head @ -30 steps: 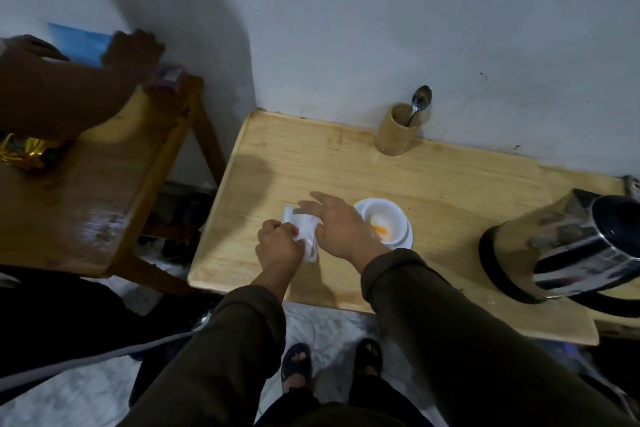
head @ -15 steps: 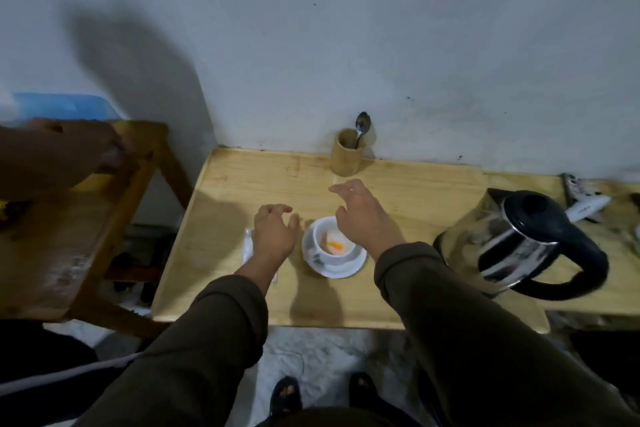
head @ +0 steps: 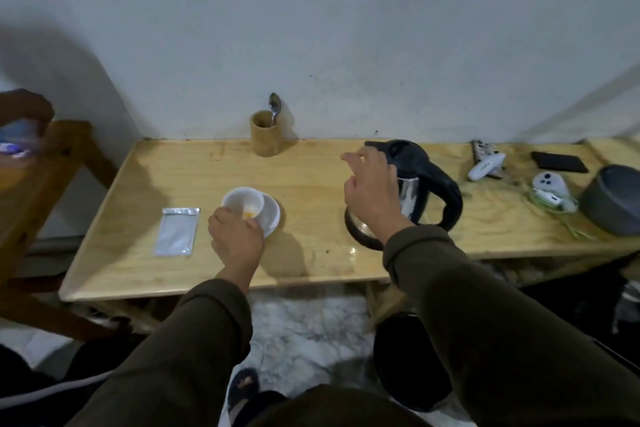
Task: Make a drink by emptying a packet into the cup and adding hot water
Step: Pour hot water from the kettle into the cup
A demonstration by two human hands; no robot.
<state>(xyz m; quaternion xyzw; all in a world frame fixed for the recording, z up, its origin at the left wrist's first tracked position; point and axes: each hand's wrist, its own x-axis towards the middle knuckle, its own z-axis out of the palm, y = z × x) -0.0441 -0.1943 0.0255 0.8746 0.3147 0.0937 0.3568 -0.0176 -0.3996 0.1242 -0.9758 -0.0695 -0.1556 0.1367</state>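
A white cup (head: 242, 203) with orange powder in its bottom is tilted over its white saucer (head: 272, 215) on the wooden table (head: 311, 177). My left hand (head: 235, 239) grips the cup's near side. The flat silver packet (head: 177, 230) lies on the table left of the cup, untouched. A steel kettle with a black lid and handle (head: 429, 184) stands to the right. My right hand (head: 372, 191) hovers in front of the kettle with fingers spread, near the lid, holding nothing.
A wooden holder (head: 265, 133) with a spoon (head: 274, 107) stands at the wall. At the table's right end lie white gadgets (head: 550, 189), a black phone (head: 559, 162) and a grey bowl (head: 613, 203). A second wooden table (head: 45, 163) with another person's hand (head: 20, 107) is at the left.
My left hand left the packet lying flat and took hold of the cup, tilting it. My right hand moved right from the cup toward the kettle. The view swung right.
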